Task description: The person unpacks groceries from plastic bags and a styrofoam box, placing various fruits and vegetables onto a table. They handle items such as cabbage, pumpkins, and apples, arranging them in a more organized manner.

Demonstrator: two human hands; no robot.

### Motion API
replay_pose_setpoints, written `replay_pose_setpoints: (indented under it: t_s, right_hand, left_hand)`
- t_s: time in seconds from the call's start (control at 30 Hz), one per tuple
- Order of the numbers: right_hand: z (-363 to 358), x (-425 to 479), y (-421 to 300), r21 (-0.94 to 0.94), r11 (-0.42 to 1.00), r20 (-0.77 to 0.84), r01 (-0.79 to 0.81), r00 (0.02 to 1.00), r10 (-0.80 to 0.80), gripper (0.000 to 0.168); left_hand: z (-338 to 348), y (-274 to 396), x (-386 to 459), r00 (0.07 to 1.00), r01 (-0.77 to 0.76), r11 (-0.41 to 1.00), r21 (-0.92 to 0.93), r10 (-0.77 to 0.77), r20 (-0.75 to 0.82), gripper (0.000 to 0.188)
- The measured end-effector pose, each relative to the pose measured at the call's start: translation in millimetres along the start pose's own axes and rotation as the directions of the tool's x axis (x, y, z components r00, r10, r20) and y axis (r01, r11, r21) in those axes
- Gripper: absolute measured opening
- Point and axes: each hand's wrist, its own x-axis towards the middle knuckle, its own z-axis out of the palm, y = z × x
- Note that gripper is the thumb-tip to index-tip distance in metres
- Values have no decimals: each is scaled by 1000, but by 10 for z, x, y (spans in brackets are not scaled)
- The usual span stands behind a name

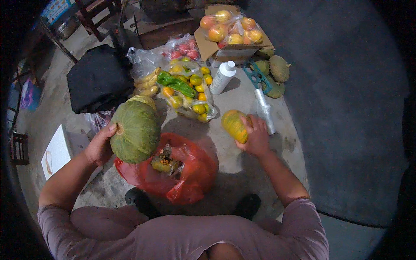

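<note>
My left hand [101, 145] grips a large green pumpkin [136, 130], its thumb beside the round stem scar. The pumpkin is held up at the left and covers part of a red plastic bag [198, 169]. Inside that bag, which gapes at the top, lies greenish and brown produce waste [166, 162]. On the right, the fingers of my right hand [256, 135] wrap around a yellow-orange, green-streaked papaya or small squash [234, 125]. Whether this fruit touches the floor I cannot tell. Just beyond that hand lies a roll of clear plastic bags [265, 112].
Clear bags of yellow-green citrus [196, 81] with green peppers [175, 84] on top, bananas [147, 83], and a white bottle [223, 78] stand ahead. Behind are a carton [235, 53] with bagged orange fruit [224, 29] and several jackfruit-like fruits [279, 69]. A black-covered object [99, 78] and white box [58, 152] flank the left.
</note>
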Motion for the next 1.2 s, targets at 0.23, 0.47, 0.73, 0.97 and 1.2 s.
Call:
replay_pose_setpoints:
  t_s: [0.23, 0.47, 0.73, 0.97, 1.2]
  right_hand:
    - [531, -449, -206, -157, 930, -46, 332, 938, -343, 62]
    - [895, -908, -307, -173, 909, -53, 379, 918, -393, 53]
    - [369, 180, -606, -75, 982, -2, 173, 985, -173, 39]
    - [1126, 1884, -1115, 81, 995, -309, -50, 948, 73, 54]
    - [1314, 1741, -1390, 106, 902, 60, -419, 908, 415, 70]
  left_hand:
    - [-202, -25, -332, 980, -93, 995, -19, 88, -181, 72]
    - [-392, -151, -630, 951, -183, 979, -89, 154, -268, 68]
    - [-764, -450, -878, 879, -348, 919, -183, 253, -404, 69]
    - [-940, -483, -743, 837, -469, 823, -319, 298, -460, 69]
    - [-1175, -725, -826, 834, -468, 795, -386, 253, -491, 74]
